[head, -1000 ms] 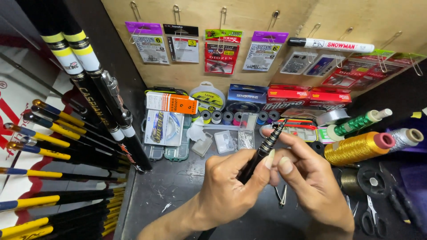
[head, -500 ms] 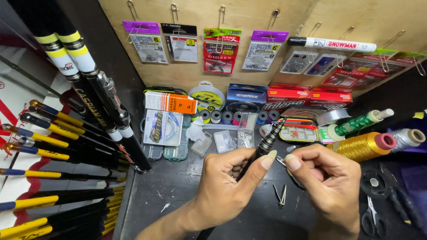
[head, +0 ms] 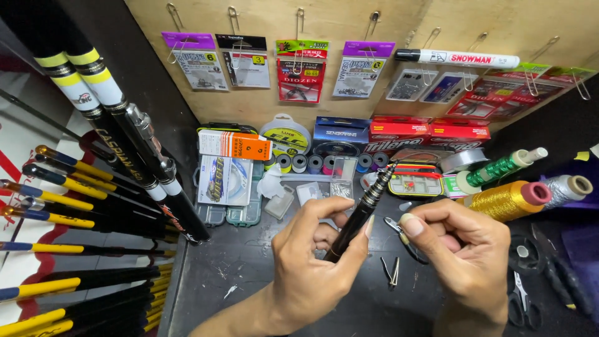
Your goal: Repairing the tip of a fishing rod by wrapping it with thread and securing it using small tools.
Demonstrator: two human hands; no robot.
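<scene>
Near the middle of the dark workbench, the left hand had its fingers clamped on a black rod piece, tip pointing up toward the back edge. The right hand pinched a small metal guide just beside it, fingers together. The step looked like fitting that guide to the rod. The next move would likely need a slow, steady push so both lined up. Another little metal guide lay between the hands. Thread spools sat near the right edge, scissors below them, and small boxes crowded the back.
</scene>
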